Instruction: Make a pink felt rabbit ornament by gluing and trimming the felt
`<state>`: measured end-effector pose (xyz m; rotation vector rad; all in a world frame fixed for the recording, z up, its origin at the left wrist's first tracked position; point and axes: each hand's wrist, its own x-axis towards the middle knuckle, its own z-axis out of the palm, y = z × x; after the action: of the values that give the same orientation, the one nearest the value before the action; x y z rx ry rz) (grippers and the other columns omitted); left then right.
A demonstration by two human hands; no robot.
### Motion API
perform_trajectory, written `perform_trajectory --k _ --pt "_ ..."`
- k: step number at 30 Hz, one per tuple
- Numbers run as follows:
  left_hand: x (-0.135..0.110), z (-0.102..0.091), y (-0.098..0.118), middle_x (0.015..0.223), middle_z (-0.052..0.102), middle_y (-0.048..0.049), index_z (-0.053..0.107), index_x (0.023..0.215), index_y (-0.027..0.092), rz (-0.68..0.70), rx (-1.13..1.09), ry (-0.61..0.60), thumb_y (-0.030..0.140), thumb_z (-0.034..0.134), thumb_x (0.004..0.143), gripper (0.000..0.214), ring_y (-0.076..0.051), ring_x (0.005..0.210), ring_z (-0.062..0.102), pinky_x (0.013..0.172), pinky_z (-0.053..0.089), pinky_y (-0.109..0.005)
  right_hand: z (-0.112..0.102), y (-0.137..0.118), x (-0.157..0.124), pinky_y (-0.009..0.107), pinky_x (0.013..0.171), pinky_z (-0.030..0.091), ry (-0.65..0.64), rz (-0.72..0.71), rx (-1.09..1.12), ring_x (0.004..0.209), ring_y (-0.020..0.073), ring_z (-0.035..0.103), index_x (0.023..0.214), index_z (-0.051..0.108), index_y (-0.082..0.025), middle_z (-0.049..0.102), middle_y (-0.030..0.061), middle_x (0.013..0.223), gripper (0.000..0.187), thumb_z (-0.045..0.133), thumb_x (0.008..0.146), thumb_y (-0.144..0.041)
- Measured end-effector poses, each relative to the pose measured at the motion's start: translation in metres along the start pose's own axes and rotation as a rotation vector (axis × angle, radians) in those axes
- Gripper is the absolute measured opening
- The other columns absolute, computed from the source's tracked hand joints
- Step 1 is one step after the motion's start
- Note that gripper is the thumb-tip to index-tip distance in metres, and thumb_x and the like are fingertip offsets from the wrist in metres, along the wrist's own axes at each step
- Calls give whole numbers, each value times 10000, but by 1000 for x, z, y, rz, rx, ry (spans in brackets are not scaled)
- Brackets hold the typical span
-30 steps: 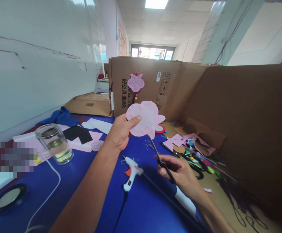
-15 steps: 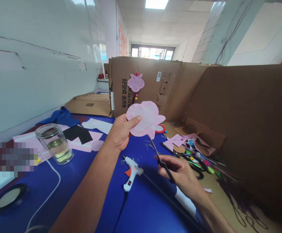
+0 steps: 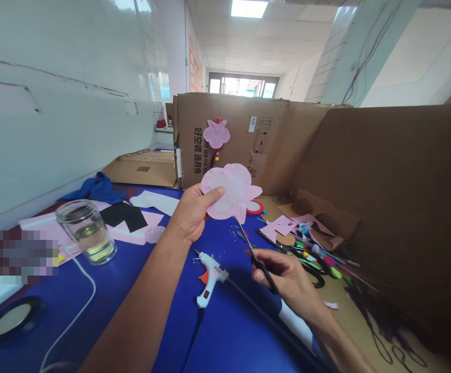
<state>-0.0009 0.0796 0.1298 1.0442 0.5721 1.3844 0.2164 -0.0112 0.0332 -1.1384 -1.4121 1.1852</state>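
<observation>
My left hand [image 3: 195, 210] pinches a pink, flower-shaped cutout [image 3: 235, 189] by its left side, thumb on top. A paler layer lies on the cutout's face, and two pointed tabs stick out at its right and lower right. Black-handled scissors [image 3: 262, 267] are in my right hand [image 3: 283, 277], fingers closed around the handles. Their tip meets the cutout's lower edge, close to the lower tab. Below the hands, a white hot glue gun [image 3: 212, 277] with an orange trigger lies on the blue table [image 3: 229, 331].
A glass of pale liquid [image 3: 87, 233] stands at left, near black tape [image 3: 10, 321] and a white cable. Scissors, pens and pink scraps [image 3: 282, 226] clutter the right side. Cardboard walls [image 3: 280, 150] enclose the back and right; a similar pink cutout [image 3: 216, 134] hangs there.
The view has shifted very slightly. Both hands keep their holds, with the scissor tip still at the cutout's lower edge.
</observation>
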Motion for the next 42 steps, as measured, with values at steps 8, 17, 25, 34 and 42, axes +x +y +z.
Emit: perform_trajectory --k 8,17,25,34,42 --pt "1 -2 -2 916 842 -119 821 938 142 -4 -3 -3 313 1004 645 385 -297 895 811 880 647 -428 0 -1 0 289 644 394 14 13 28 689 151 468 1087 885 -182 584 1 727 520 959 674 -488" --pt "2 -2 -2 910 844 -105 817 950 138 -11 -2 -12 312 1005 639 403 -276 853 808 854 652 -409 1 -2 1 297 653 418 22 18 2 685 153 476 1066 880 -178 588 -4 713 513 946 649 -471" --pt "2 -2 -3 904 845 -109 836 938 134 -1 9 -26 344 1018 619 423 -261 816 801 825 645 -386 2 -3 0 296 659 424 23 24 17 697 158 492 1071 886 -183 606 3 727 532 964 635 -477" --pt "2 -2 -3 917 846 -113 839 939 141 -5 9 -35 352 1019 623 421 -281 856 807 876 647 -425 1 1 0 277 628 399 24 1 40 673 142 469 1085 892 -193 568 -3 715 510 962 671 -483" --pt "2 -3 -3 921 846 -123 842 953 130 -10 8 -29 339 1016 626 425 -275 840 805 844 643 -402 1 0 0 270 614 383 13 23 46 669 134 441 1102 887 -188 562 -5 723 539 979 648 -465"
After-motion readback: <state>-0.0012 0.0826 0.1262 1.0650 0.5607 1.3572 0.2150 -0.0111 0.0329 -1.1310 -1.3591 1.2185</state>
